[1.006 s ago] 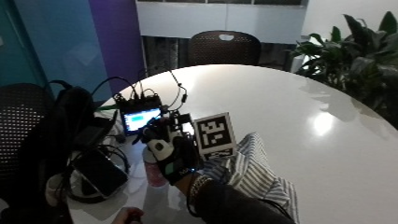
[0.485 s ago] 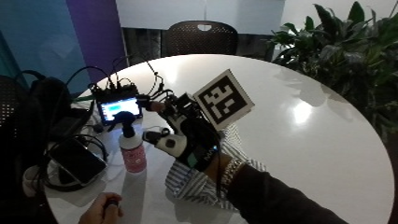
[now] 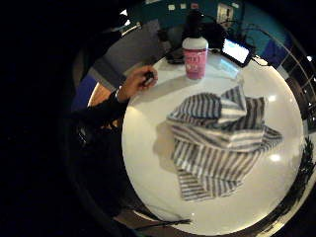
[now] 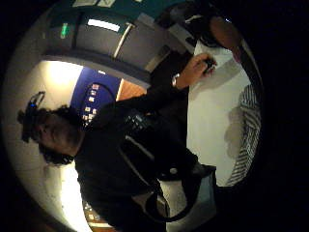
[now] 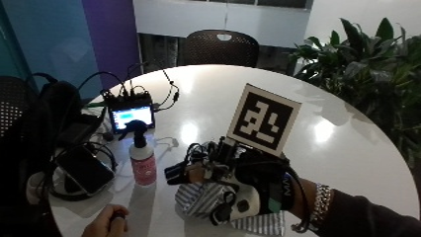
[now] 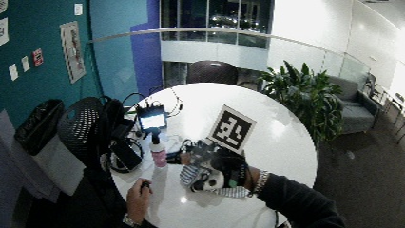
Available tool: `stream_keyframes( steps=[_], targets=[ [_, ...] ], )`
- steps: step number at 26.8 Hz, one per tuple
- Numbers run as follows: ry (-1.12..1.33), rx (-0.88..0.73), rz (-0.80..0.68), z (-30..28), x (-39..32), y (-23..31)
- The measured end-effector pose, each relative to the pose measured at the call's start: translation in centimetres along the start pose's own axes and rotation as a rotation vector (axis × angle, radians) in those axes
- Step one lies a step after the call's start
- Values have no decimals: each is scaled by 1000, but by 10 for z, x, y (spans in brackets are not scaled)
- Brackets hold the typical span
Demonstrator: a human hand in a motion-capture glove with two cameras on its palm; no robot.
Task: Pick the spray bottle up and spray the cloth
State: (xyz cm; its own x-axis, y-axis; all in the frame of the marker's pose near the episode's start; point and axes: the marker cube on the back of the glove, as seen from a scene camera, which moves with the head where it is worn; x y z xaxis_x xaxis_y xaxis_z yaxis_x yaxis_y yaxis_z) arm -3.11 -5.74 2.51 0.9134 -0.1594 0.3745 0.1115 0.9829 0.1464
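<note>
A spray bottle (image 5: 142, 160) with a pink body and black sprayer stands upright on the white round table (image 5: 217, 94). It also shows in the little finger side palm view as the bottle (image 3: 195, 55). A grey-and-white striped cloth (image 3: 222, 138) lies crumpled beside it, partly hidden under my hand as the cloth (image 5: 196, 200). My gloved right hand (image 5: 240, 185) hovers above the cloth, a short way right of the bottle. Its fingers reach toward the bottle and hold nothing. In the wide outside view my hand (image 6: 215, 168) is apart from the bottle (image 6: 157, 153).
The bare left hand (image 5: 105, 224) rests near the table's front edge, holding a small dark object. A small lit monitor (image 5: 131, 117) with cables sits behind the bottle. Dark gear and a phone (image 5: 79, 170) lie at the left. A chair (image 5: 220, 47) stands beyond the table.
The outside camera has shifted its view. My gloved hand stays over the cloth beside the bottle; the bottle and cloth have not visibly moved.
</note>
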Motion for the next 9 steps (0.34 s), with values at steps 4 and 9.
stream_keyframes(
  steps=[4,9],
  targets=[
    [128,-73,-32,2,-5,7],
    [176,-127,-32,15,-11,14]
  ],
)
